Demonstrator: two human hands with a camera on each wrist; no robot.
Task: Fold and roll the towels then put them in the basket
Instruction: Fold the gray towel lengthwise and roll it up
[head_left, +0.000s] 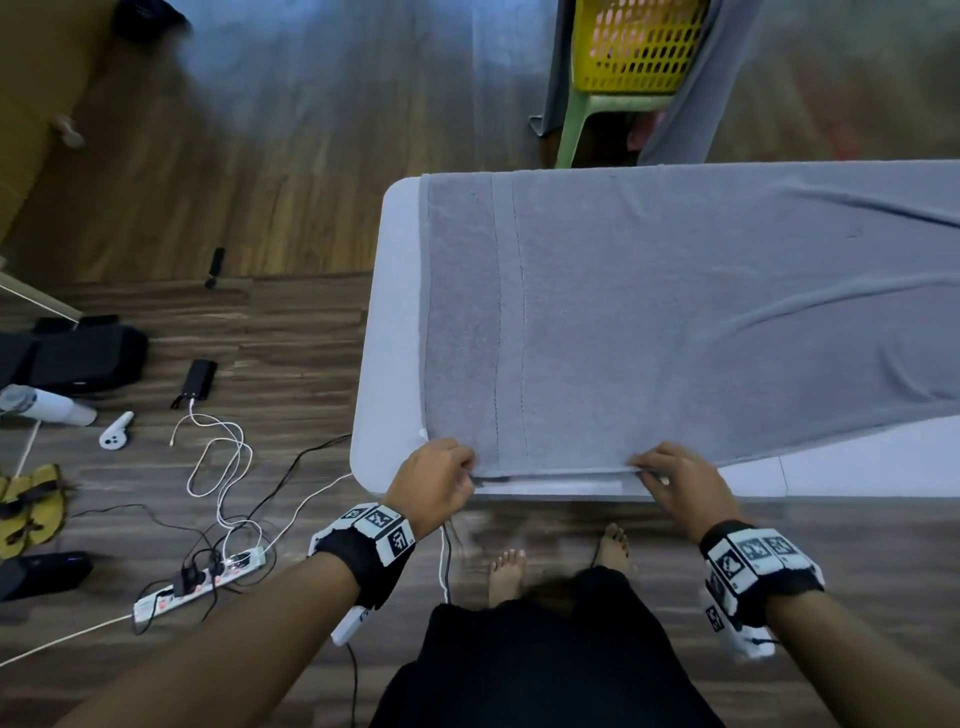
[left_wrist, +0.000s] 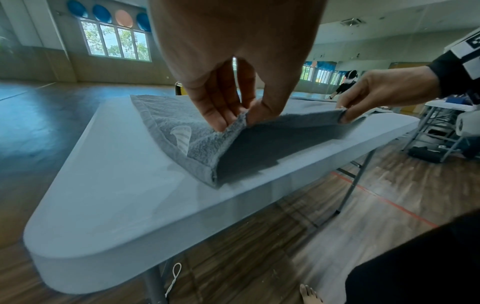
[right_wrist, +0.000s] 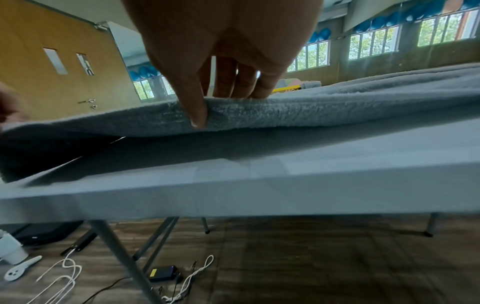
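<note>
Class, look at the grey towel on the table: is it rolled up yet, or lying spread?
Spread, not rolled. The towel lies flat across the table; only its near edge is lifted, pinched by the left hand and right hand.

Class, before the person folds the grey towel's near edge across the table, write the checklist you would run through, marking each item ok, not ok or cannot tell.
1. Left hand pinches the near edge of the grey terry towel: ok.
2. Right hand pinches the same edge, further right: ok.
3. Near edge lifted off the pale grey folding table: ok, a gap shows in both wrist views.
4. Towel lying smooth: not ok, long creases run across its right part.
5. Towel's right end fully on the table: cannot tell, out of frame.
6. Yellow perforated plastic basket present beyond the table: ok.
</note>
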